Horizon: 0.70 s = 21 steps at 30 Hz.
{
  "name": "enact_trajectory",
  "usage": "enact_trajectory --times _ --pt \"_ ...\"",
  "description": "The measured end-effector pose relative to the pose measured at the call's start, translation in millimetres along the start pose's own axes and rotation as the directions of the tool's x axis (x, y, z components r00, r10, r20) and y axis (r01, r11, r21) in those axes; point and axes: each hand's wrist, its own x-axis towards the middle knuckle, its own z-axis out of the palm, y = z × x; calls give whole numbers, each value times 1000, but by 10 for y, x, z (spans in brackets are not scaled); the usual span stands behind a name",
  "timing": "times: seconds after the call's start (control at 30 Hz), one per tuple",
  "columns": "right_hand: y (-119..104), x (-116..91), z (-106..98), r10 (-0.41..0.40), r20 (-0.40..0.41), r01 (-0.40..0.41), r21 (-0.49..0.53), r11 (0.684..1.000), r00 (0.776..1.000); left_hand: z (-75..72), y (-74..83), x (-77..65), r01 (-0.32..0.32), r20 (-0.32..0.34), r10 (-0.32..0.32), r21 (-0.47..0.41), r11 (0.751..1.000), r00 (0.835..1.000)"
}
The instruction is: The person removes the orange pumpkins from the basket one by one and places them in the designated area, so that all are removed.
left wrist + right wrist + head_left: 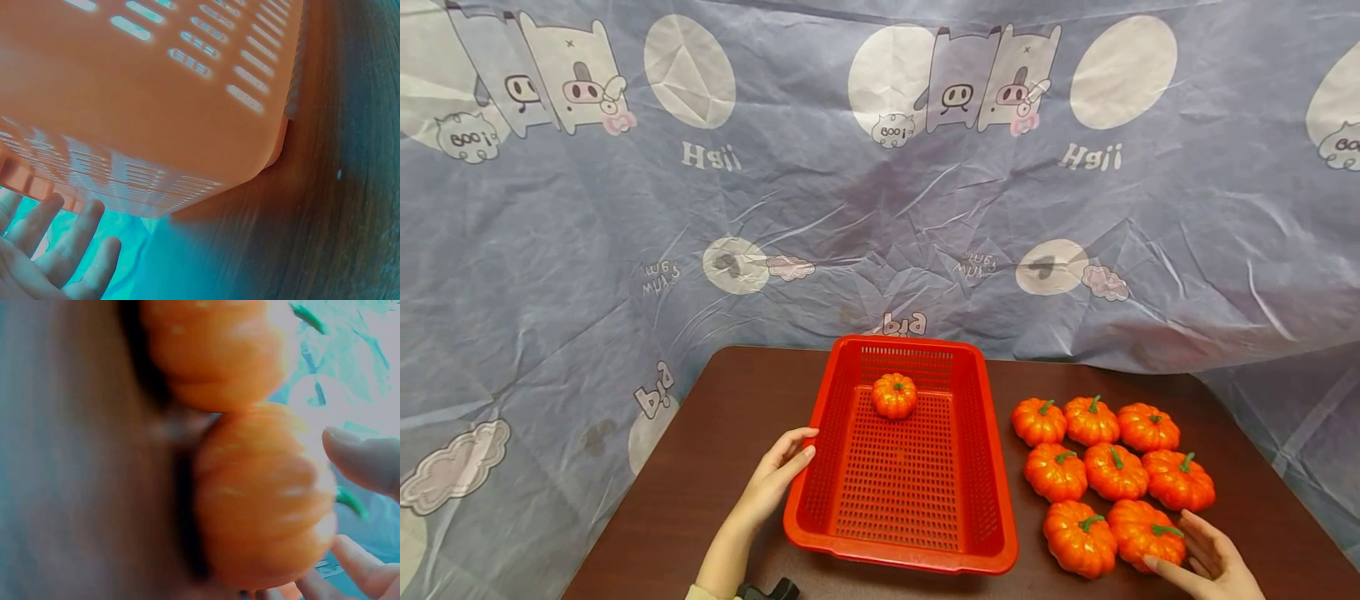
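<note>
In the head view my left hand (pixel 767 483) is at the left rim of a red plastic basket (pixel 898 562), fingertips and thumb tip against or very near it. The left wrist view shows the fingers (pixel 84 240) loosely extended beside the slotted basket wall (pixel 125 81). One small orange pumpkin (pixel 894 396) sits in the far part of the basket. My right hand (pixel 1217 562) is spread around the right side of a near-row pumpkin (pixel 1142 529) with a green stem. In the right wrist view the thumb (pixel 362 459) stands apart from that pumpkin (pixel 262 506); fingertips are close to it.
Several more pumpkins (pixel 1116 471) stand in tight rows on the brown table (pixel 760 379), right of the basket. A black object (pixel 778 590) shows at the near edge by the left wrist. A printed grey-blue cloth (pixel 880 200) hangs behind the table.
</note>
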Motion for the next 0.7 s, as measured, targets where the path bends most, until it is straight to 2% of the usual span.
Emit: enact_trajectory --times 0.1,0.33,0.53,0.7 --pt "-172 -27 -99 -39 27 40 -71 997 999 2 -6 4 -3 -7 3 -4 1000 1000" --pt "-601 -38 -228 -160 1 160 -51 986 987 10 6 1 7 -16 -8 -6 1000 1000" --pt "-863 2 -221 -320 -43 318 -45 947 946 12 15 -6 8 -9 -8 -8 1000 1000" --pt "-1145 51 -184 -407 -57 407 -6 913 912 12 20 -7 11 -7 -12 -5 1000 1000"
